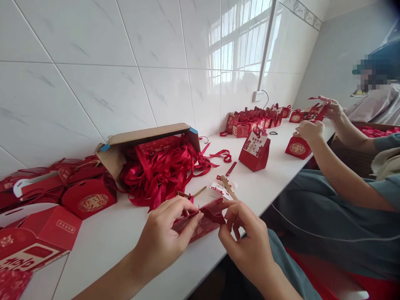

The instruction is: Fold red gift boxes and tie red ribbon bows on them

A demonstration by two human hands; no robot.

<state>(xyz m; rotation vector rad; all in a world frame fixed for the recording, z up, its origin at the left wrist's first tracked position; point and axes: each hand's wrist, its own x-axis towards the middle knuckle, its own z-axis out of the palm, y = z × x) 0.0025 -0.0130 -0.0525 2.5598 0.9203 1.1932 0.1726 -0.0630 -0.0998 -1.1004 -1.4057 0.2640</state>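
My left hand (164,237) and my right hand (246,239) are both closed on a small red gift box (204,221) held over the front edge of the white counter (125,233). Left fingers pinch its left end, right fingers pinch a red ribbon at its right top. A thin gold-tan strip (228,187) sticks up from the box beside a small printed tag (218,189).
An open cardboard carton (146,137) spills red ribbons (162,171). Flat and folded red boxes (46,208) lie left. A finished box (254,152) stands mid-counter, several more (253,118) by the wall. Another person's hands (311,129) work on boxes at right.
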